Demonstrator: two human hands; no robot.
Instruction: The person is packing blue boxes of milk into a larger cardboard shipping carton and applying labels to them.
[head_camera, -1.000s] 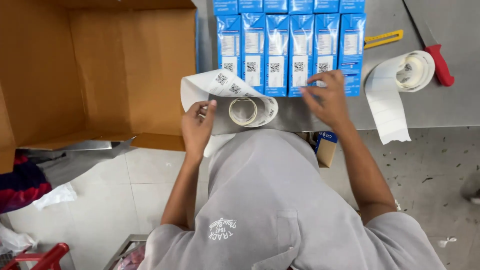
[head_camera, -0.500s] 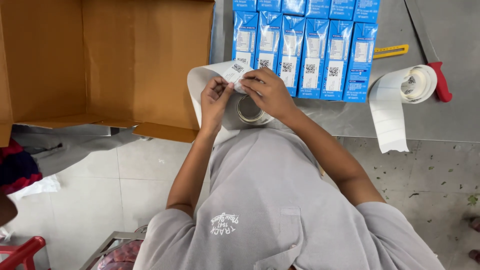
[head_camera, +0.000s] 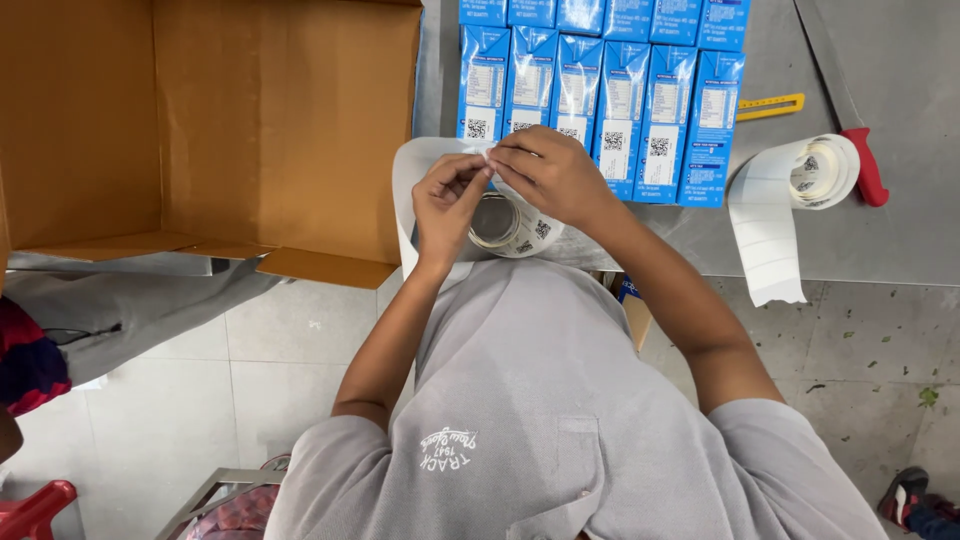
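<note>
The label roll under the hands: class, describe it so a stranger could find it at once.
Start at the grey table with its rows of blue cartons. At the near edge, beside the open cardboard box, lies the label roll, beneath the left hand and right hand. Unlike the other roll, by the red handle, hands cover it.

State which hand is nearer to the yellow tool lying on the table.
Right. The right hand is over the label roll, in front of the blue cartons that the yellow tool lies beside. The left hand is farther away, toward the cardboard box.
</note>
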